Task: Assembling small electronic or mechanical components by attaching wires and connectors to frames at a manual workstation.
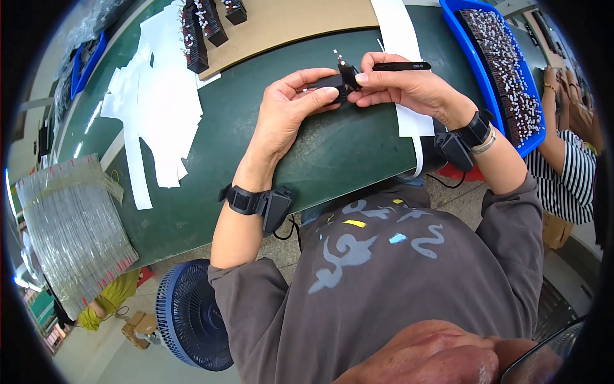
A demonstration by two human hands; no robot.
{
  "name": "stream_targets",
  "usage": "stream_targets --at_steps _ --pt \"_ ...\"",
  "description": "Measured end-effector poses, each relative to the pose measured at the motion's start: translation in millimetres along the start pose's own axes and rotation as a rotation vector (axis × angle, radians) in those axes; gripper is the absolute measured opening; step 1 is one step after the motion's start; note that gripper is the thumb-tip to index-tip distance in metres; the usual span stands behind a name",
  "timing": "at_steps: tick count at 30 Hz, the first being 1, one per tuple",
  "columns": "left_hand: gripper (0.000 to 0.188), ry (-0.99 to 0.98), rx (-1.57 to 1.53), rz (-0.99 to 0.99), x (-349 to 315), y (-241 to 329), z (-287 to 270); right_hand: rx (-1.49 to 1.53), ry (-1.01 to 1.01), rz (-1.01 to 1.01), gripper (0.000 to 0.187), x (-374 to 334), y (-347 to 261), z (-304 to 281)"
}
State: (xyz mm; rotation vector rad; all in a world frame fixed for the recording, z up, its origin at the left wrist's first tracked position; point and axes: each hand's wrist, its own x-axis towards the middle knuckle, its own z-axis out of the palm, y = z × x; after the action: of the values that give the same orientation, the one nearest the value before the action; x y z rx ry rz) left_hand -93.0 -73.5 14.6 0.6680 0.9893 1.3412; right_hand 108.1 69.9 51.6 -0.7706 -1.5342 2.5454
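Observation:
My left hand (pixel 295 102) is closed around a small black stack of thin parts (pixel 334 83), with the thumb along its near side. Beside it, the fingers of my right hand (pixel 403 88) pinch a small black part (pixel 348 75) with white and red tips standing up from it. Black tweezers (pixel 401 66) also lie in my right hand, between thumb and forefinger, their broad end pointing right. Both hands meet above the green table (pixel 320 150), and the two black pieces touch or nearly touch. The fingers hide the tweezers' tips.
A blue tray (pixel 470 48) full of white-tipped black parts stands on the right. Similar parts stand in rows (pixel 195 38) on a brown board (pixel 288 22) at the back. White paper sheets (pixel 157 96) and a plastic-wrapped bundle (pixel 77 224) lie left. A co-worker's arms (pixel 556 115) show far right.

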Motion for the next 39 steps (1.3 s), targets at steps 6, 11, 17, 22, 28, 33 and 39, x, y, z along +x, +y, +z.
stream_targets --at_steps 6,11,17,22,28,33,39 --pt "0.032 -0.051 -0.012 0.046 -0.4 -1.8 4.6 0.029 -0.001 0.001 0.014 0.1 3.8 -5.1" --pt "0.029 -0.051 0.036 0.049 -0.2 -1.9 5.9 -0.294 0.038 -0.101 0.013 2.0 7.0 -4.3" --pt "0.034 0.028 -0.228 -0.070 2.8 -6.9 0.3 -1.000 0.321 -0.654 0.016 0.6 17.8 4.2" --pt "0.036 0.090 -0.475 -0.094 1.0 -13.7 3.8 -1.146 0.314 -0.793 0.021 1.2 19.1 14.8" --pt "0.033 -0.019 -0.618 -0.043 1.3 -10.7 7.1 -1.089 0.408 -0.767 0.021 1.4 17.5 16.4" --pt "0.036 -0.066 -0.611 -0.013 1.7 -12.4 3.6 -0.945 0.383 -0.562 0.022 0.7 8.2 13.6" --pt "0.041 -0.194 -0.514 0.000 1.2 -2.3 -0.9 -0.831 0.214 -0.470 0.022 4.4 -2.1 0.2"
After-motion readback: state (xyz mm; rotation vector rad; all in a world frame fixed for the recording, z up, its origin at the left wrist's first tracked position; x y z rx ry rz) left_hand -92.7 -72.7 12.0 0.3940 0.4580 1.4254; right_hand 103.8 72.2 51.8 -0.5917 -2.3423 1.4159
